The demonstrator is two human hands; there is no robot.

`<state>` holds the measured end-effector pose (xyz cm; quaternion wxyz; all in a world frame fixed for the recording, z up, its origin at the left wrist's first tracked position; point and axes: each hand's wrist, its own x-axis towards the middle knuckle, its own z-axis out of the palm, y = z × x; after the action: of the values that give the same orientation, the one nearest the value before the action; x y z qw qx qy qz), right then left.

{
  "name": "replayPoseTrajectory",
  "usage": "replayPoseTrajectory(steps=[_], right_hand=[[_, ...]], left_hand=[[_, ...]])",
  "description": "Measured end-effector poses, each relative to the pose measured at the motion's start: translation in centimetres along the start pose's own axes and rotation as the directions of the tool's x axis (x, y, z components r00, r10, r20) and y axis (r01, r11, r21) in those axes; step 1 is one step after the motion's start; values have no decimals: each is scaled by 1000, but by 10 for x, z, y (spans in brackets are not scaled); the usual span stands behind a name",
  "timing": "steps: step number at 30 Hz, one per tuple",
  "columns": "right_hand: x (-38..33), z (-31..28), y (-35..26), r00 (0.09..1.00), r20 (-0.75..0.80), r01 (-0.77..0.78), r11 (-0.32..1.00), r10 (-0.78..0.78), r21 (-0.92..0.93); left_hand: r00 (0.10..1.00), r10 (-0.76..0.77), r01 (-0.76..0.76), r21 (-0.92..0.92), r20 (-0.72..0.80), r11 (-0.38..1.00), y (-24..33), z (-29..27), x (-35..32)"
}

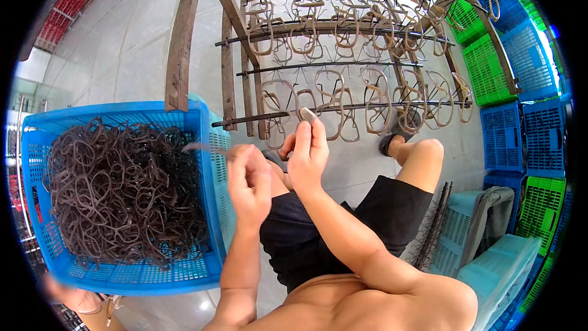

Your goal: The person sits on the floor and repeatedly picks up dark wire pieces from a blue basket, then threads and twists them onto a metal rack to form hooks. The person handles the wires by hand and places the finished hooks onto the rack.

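Note:
My left hand [248, 181] is closed by the right side of the blue basket. From its fingers a thin brown strip [205, 148] points left over the basket rim; it is blurred and could be part of an eyeglass frame. My right hand [307, 154] is raised just in front of the rack's lowest rod, its fingers pinching a small, flat, pale piece [308, 114]. Tan eyeglass frames [376, 101] hang in rows from the rack's dark rods. A tangled heap of dark brown loops [125, 193], much like eyeglass frames, fills the blue basket [141, 279].
The wooden rack [181, 49] stands ahead of my knees. Blue and green crates [490, 70] are stacked along the right. Dark spiked rods [436, 224] lean beside a pale teal crate [456, 227]. Another person's hand [64, 294] shows at the lower left.

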<state>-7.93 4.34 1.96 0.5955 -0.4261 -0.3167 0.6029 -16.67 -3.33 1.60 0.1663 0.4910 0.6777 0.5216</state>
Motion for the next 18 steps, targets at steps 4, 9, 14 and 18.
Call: replayPoseTrajectory(steps=[4, 9, 14, 18], right_hand=[[18, 10, 28, 987, -129, 74, 985, -94, -153], [23, 17, 36, 966, -177, 121, 932, -190, -341], [28, 16, 23, 967, -175, 90, 894, -184, -440], [28, 16, 27, 956, -186, 124, 889, -225, -440]], left_hand=[[993, -70, 73, 20, -96, 997, 8, 11, 27], [995, -97, 98, 35, -39, 995, -8, 33, 63], [989, -147, 148, 37, -30, 988, -12, 42, 70], [985, -161, 164, 50, -58, 985, -9, 44, 68]])
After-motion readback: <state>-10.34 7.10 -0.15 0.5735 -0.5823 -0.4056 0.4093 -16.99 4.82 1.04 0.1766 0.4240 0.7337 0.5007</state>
